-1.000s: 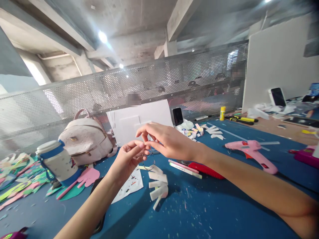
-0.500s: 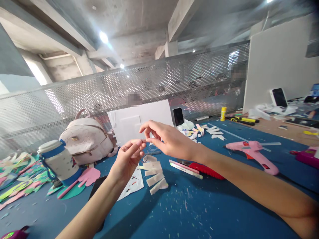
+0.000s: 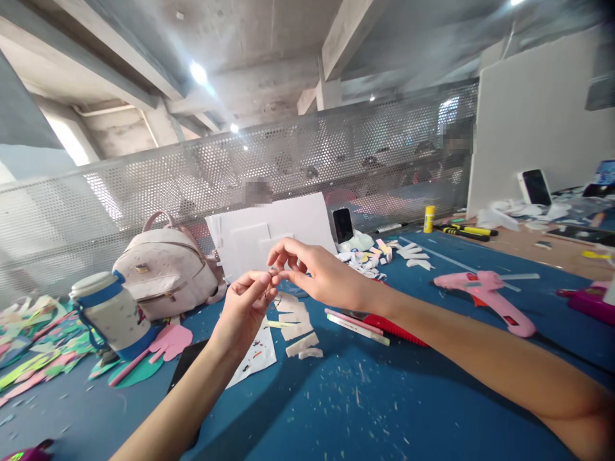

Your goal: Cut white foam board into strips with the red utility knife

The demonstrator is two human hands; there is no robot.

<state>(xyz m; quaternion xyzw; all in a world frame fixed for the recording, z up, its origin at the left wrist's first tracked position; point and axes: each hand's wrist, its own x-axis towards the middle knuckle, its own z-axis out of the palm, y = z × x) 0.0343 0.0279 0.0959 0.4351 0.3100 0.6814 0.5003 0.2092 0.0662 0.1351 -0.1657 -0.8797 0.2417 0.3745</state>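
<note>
Several pale strips (image 3: 295, 325) higher in view than before; left hand (image 3: 246, 299) pinched together; right hand (image 3: 324, 275), grip unclear

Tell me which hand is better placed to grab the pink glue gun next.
Probably the right hand: the glue gun lies on its side of the table, while the left hand would have to reach past it.

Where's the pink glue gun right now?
In the head view, the pink glue gun lies toward the right on the blue table, beyond the person's right forearm and nearer than the yellow glue stick.
</note>
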